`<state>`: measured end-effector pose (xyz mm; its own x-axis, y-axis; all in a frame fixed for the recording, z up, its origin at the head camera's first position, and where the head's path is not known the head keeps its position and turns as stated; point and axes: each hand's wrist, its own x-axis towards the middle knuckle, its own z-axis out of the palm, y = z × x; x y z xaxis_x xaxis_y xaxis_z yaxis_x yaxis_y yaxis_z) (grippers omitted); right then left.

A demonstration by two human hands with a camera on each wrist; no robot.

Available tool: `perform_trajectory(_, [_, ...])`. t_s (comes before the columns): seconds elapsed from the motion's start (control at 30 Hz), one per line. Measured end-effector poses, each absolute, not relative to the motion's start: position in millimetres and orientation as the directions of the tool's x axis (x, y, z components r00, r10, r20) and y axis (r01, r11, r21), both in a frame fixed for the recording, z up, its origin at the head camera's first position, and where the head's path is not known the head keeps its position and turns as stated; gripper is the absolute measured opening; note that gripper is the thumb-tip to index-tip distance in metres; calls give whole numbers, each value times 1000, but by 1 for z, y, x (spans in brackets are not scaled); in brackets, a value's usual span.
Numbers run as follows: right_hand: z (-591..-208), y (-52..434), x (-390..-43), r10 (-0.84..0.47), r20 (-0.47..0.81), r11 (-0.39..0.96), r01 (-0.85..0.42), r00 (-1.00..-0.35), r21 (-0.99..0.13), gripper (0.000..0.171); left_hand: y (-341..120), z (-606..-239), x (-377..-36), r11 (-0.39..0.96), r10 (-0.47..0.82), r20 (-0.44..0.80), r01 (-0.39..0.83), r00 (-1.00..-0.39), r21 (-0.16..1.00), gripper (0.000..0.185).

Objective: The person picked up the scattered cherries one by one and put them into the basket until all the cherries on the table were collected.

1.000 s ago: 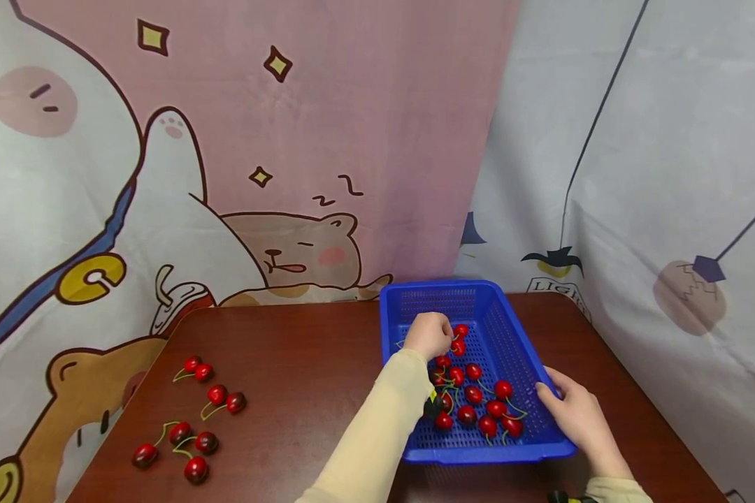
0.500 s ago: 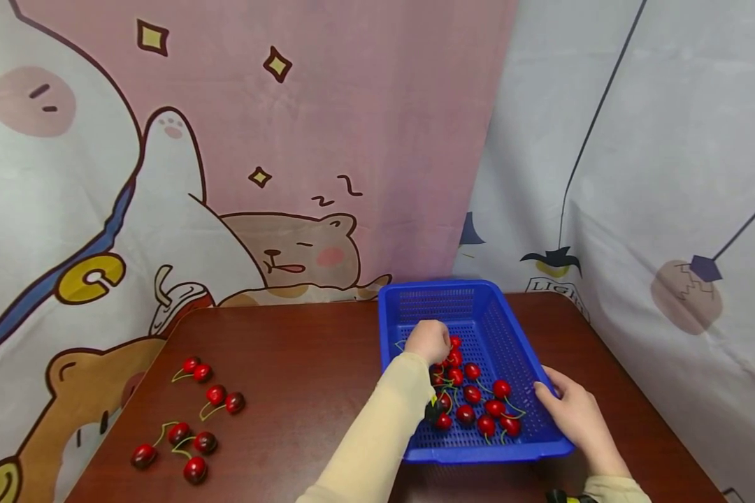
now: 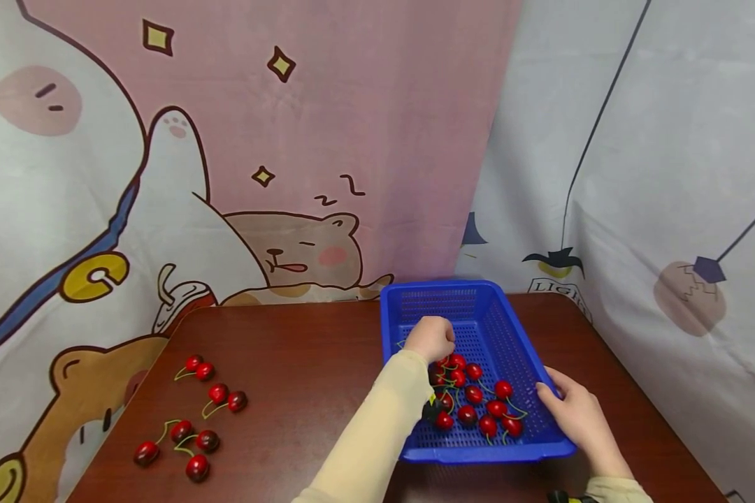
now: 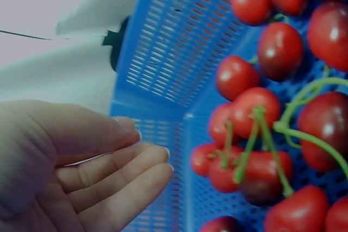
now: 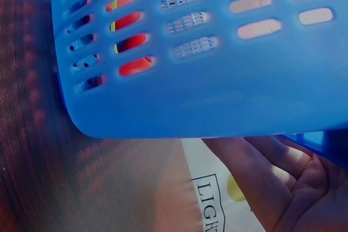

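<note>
A blue plastic basket (image 3: 472, 454) holds many red cherries (image 3: 473, 395) with green stems. My left hand (image 3: 429, 338) is inside it, above the cherries near the far left wall. In the left wrist view, the left hand (image 4: 103, 172) has its thumb and fingers loosely bent, nothing between them, apart from the cherries (image 4: 280, 50). My right hand (image 3: 575, 412) grips the basket's right rim, thumb over the top. In the right wrist view the fingers of the right hand (image 5: 272, 177) go behind the basket wall (image 5: 217, 96). Cherries under my left hand are partly hidden.
Several paired cherries (image 3: 195, 440) lie on the left of the brown table (image 3: 283, 391), joined by stems. A printed cloth (image 3: 352, 140) hangs behind the table, and another stretch runs along its right side.
The far cherries by my left hand have come down nearer to the pile, and the hand has let go of them. It then rose slightly away. My right hand stays on the rim.
</note>
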<state>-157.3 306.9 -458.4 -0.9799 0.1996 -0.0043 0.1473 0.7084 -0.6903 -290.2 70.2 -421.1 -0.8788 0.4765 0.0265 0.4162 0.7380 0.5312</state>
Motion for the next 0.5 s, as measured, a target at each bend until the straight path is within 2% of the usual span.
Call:
perform_trajectory(0.07, [-459,307,-158,198,-4,710,146,-980,-689,55,70,-416,-289,727,481,64,439,-874,529,4])
perform_trajectory(0.23, [-459,308,-158,198,-10,706,149,-980,-692,55,68,-399,-281,669,484,141,469,-864,577,23])
perform_trajectory(0.5, [-459,308,-158,193,6,723,139,-981,-676,55,55,-361,-260,530,465,262,503,-846,683,33])
